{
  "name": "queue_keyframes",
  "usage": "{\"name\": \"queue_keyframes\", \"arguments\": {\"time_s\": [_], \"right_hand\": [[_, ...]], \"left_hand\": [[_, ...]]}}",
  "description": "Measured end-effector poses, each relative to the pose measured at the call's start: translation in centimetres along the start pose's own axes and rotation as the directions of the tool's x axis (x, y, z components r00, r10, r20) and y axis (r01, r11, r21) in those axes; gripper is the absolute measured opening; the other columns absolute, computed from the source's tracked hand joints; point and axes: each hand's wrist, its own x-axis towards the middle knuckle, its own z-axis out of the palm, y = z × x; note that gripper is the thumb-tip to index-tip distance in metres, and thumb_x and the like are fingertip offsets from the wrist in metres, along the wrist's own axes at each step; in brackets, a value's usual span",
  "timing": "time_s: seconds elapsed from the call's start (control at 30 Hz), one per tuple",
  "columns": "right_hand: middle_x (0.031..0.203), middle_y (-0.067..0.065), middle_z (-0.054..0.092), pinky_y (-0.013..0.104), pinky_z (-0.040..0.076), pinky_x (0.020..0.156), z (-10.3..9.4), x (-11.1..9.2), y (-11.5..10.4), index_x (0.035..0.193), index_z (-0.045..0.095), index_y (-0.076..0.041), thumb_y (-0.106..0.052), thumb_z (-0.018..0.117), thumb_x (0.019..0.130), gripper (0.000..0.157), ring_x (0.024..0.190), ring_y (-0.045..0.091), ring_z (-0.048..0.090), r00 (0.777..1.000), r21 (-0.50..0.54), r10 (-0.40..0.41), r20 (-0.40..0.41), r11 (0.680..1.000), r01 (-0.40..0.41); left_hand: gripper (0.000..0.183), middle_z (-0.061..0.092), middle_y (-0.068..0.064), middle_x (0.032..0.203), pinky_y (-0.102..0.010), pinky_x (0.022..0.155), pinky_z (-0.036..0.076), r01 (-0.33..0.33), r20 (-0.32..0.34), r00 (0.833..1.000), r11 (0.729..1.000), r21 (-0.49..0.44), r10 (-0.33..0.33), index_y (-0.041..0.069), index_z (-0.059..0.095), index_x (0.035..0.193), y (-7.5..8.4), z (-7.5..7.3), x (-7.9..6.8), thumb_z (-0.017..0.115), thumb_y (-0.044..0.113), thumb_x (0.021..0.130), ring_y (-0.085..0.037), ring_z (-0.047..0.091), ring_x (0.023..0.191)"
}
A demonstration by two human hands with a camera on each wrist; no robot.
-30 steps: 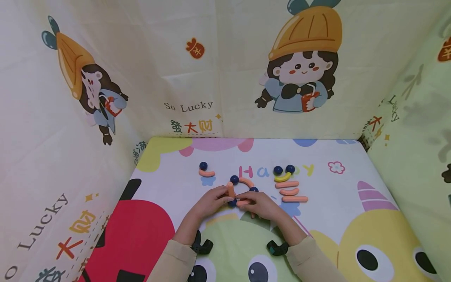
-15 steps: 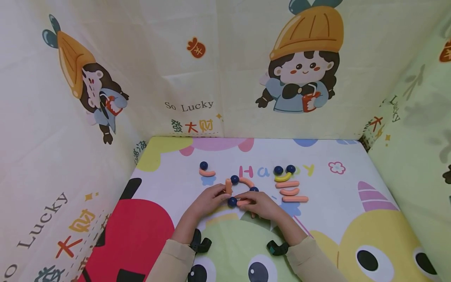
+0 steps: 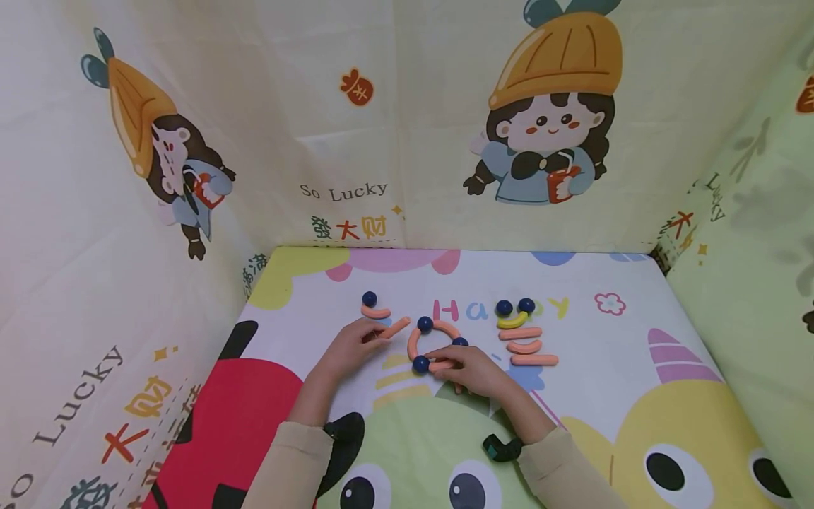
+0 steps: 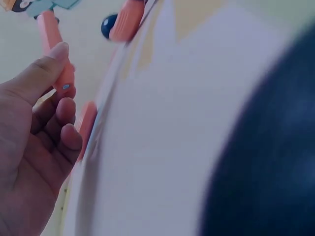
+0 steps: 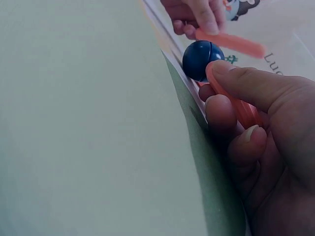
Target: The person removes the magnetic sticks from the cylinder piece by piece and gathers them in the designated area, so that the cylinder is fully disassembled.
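My left hand (image 3: 351, 346) pinches a salmon-coloured straight rod (image 3: 397, 326) between thumb and fingers, left of a ring of pieces. In the left wrist view a small blue spot shows on the end of this rod (image 4: 66, 86). The ring has navy balls, among them a top ball (image 3: 425, 324) and a bottom ball (image 3: 421, 364), with a curved salmon rod (image 3: 413, 344) on its left side. My right hand (image 3: 473, 369) pinches another salmon rod (image 5: 236, 101), whose end meets a navy ball (image 5: 199, 60). My fingers partly cover the ring's lower right.
Behind my left hand lie a loose navy ball (image 3: 369, 299) and a curved salmon rod (image 3: 376, 312). To the right are two navy balls (image 3: 504, 307), a yellow curved rod (image 3: 512, 322) and several salmon rods (image 3: 524, 347). Printed cloth walls (image 3: 407, 141) enclose the table.
My left hand has moved left, away from the ring, carrying the straight rod, which now tilts. The ring's left curved rod has come into full view. My right hand stays in place.
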Motion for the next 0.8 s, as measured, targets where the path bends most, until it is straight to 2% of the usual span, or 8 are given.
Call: {"name": "queue_keyframes", "arguments": {"time_s": [0.07, 0.1, 0.2, 0.3, 0.5, 0.8], "right_hand": [[0.075, -0.005, 0.062, 0.032, 0.05, 0.051, 0.0, 0.0, 0.0, 0.129, 0.059, -0.048, -0.046, 0.065, 0.093, 0.037, 0.05, 0.017, 0.058, 1.0, -0.015, -0.011, -0.009, 1.0, 0.011], [0.077, -0.006, 0.062, 0.032, 0.05, 0.052, 0.0, 0.0, 0.0, 0.129, 0.059, -0.048, -0.047, 0.064, 0.093, 0.036, 0.05, 0.017, 0.058, 1.0, -0.025, -0.015, -0.013, 1.0, 0.015], [0.08, -0.008, 0.064, 0.03, 0.05, 0.054, 0.0, 0.1, 0.1, 0.128, 0.059, -0.05, -0.047, 0.064, 0.093, 0.036, 0.049, 0.015, 0.058, 0.999, -0.056, -0.029, -0.026, 0.998, 0.028], [0.085, -0.012, 0.066, 0.029, 0.05, 0.056, 0.0, 0.2, 0.1, 0.127, 0.059, -0.052, -0.047, 0.064, 0.093, 0.035, 0.05, 0.014, 0.059, 0.999, -0.072, -0.036, -0.025, 0.997, 0.034], [0.079, -0.006, 0.065, 0.03, 0.05, 0.051, -0.1, 0.2, 0.3, 0.129, 0.058, -0.05, -0.045, 0.064, 0.094, 0.036, 0.048, 0.015, 0.057, 1.0, -0.04, -0.025, -0.011, 0.999, 0.024], [0.072, -0.003, 0.062, 0.033, 0.05, 0.05, 0.0, 0.0, 0.1, 0.13, 0.058, -0.048, -0.041, 0.065, 0.095, 0.037, 0.051, 0.018, 0.059, 1.0, -0.003, 0.001, 0.005, 1.0, -0.001]], "left_hand": [[0.016, 0.062, 0.01, 0.132, -0.037, 0.09, 0.049, 0.003, -0.013, 1.0, 1.0, 0.016, -0.002, 0.032, 0.072, 0.108, -0.4, -0.5, 0.1, 0.07, 0.035, 0.092, -0.009, 0.059, 0.108], [0.017, 0.063, 0.01, 0.131, -0.036, 0.09, 0.049, 0.009, -0.022, 1.0, 0.999, 0.034, -0.008, 0.031, 0.072, 0.108, -0.6, -0.8, 0.2, 0.07, 0.035, 0.092, -0.008, 0.059, 0.108], [0.019, 0.067, 0.009, 0.113, -0.034, 0.085, 0.05, 0.034, -0.045, 0.999, 0.994, 0.103, -0.029, 0.03, 0.072, 0.108, -1.2, -1.5, 0.3, 0.073, 0.036, 0.09, -0.01, 0.059, 0.096], [0.014, 0.065, 0.008, 0.101, -0.033, 0.081, 0.049, 0.071, -0.056, 0.996, 0.988, 0.135, -0.064, 0.027, 0.071, 0.096, -1.8, -2.1, 0.5, 0.076, 0.036, 0.087, -0.012, 0.057, 0.088], [0.014, 0.065, 0.008, 0.106, -0.033, 0.082, 0.048, 0.115, -0.014, 0.993, 0.988, 0.104, -0.114, 0.028, 0.069, 0.099, -2.6, -2.6, 1.3, 0.075, 0.035, 0.088, -0.014, 0.056, 0.091], [0.013, 0.065, 0.008, 0.112, -0.035, 0.084, 0.047, 0.107, -0.012, 0.994, 0.99, 0.094, -0.107, 0.025, 0.068, 0.098, -3.0, -2.5, 1.9, 0.074, 0.033, 0.089, -0.015, 0.056, 0.093]]}}
